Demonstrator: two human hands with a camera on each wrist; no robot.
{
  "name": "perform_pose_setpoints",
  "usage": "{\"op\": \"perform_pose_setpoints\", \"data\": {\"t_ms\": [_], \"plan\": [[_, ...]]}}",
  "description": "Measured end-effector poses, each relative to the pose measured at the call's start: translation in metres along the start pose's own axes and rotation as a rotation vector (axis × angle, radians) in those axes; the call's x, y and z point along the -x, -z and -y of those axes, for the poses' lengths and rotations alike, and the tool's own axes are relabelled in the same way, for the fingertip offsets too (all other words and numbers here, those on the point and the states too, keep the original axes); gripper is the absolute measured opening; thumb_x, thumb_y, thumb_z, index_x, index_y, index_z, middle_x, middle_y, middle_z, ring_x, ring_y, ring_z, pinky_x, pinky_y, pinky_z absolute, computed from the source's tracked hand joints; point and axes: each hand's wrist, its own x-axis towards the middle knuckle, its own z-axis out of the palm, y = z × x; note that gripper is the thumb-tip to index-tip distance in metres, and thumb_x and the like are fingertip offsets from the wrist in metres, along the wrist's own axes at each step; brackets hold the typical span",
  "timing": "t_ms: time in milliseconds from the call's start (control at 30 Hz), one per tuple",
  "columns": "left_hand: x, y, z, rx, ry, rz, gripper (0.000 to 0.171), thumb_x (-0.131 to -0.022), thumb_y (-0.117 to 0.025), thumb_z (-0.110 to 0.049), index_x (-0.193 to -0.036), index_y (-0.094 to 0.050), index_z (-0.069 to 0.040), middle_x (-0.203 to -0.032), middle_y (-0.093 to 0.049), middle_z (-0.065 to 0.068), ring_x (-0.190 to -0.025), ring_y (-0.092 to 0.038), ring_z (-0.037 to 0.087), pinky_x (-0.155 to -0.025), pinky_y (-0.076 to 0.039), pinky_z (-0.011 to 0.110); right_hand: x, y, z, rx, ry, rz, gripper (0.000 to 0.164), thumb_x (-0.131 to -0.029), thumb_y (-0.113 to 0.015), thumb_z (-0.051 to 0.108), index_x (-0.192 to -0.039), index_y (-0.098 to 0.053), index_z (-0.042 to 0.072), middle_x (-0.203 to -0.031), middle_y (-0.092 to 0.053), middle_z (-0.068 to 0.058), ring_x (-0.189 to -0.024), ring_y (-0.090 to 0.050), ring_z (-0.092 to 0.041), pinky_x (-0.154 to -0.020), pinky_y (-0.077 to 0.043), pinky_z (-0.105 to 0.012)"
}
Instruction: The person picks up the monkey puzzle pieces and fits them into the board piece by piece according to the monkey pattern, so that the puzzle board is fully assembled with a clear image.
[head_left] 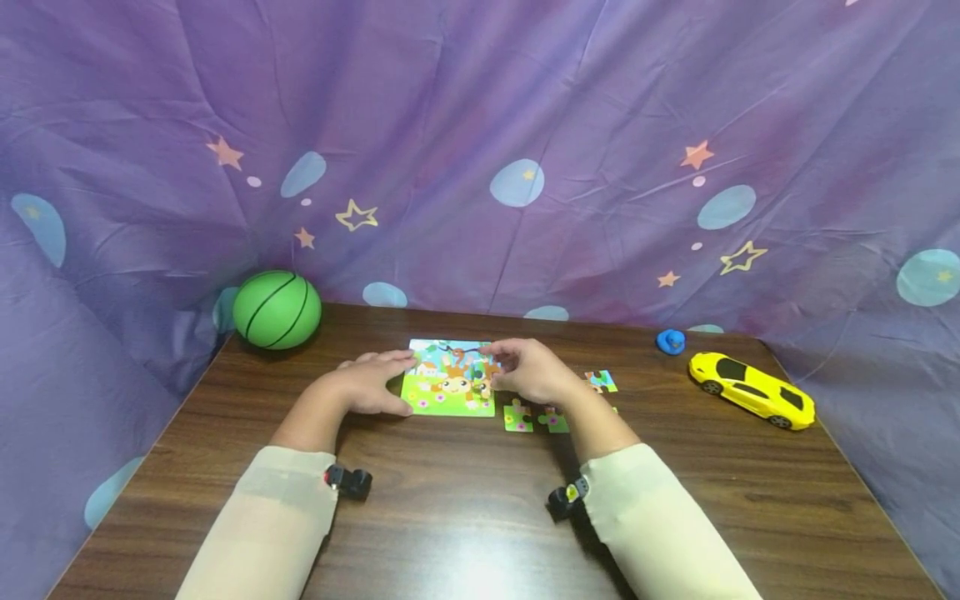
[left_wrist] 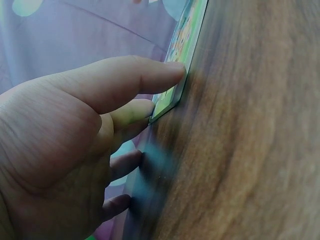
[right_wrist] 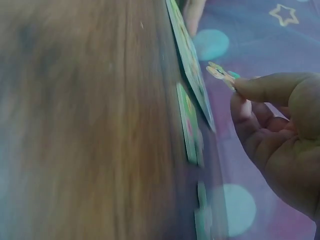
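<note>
A puzzle board (head_left: 442, 407) printed with a cartoon animal and green grass lies flat in the middle of the table. My left hand (head_left: 369, 383) rests at its left side, thumb on the near corner and the other fingers spread straight along the edge. Above the board's right side, my right hand (head_left: 531, 372) pinches a small puzzle piece (right_wrist: 220, 73) between thumb and index finger. In the right wrist view this piece is raised off the board and tilted. Loose green puzzle pieces (head_left: 518, 416) lie just right of the board, partly under my right forearm.
Another loose piece (head_left: 602, 382) lies beyond my right wrist. A green ball (head_left: 277, 310) sits at the back left corner. Toward the right are a blue rubber duck (head_left: 671, 342) and a yellow toy car (head_left: 752, 392). A purple cloth (head_left: 450, 250) hangs behind the table (head_left: 420, 517).
</note>
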Motion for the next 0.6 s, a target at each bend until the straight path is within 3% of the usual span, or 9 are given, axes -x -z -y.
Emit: {"op": "perform_pose_setpoints", "data": {"t_ms": [233,600], "plan": [[0.000,0.000,0.000,-0.008,0.000,-0.006,0.095,-0.088,-0.076,-0.051,-0.169,-0.035,-0.022,-0.181,-0.024,0.001,-0.164,-0.023,0.047,-0.125,-0.018,0.081,-0.017,-0.014,0.015,-0.007,0.009,0.028,0.052,-0.086,-0.081,0.002,-0.137,-0.073,0.013,-0.113,-0.075,-0.009,-0.095,-0.070,-0.017,-0.079,-0.061,-0.029],[-0.002,-0.001,0.002,-0.011,0.009,0.002,0.096,-0.088,-0.075,-0.053,-0.170,-0.034,-0.023,-0.181,-0.023,-0.001,-0.164,-0.022,0.046,-0.126,-0.018,0.081,-0.038,-0.032,0.022,0.074,-0.018,0.023,0.054,-0.084,-0.081,0.001,-0.135,-0.074,0.015,-0.126,-0.076,-0.008,-0.115,-0.072,-0.025,-0.098,-0.062,-0.038]]}}
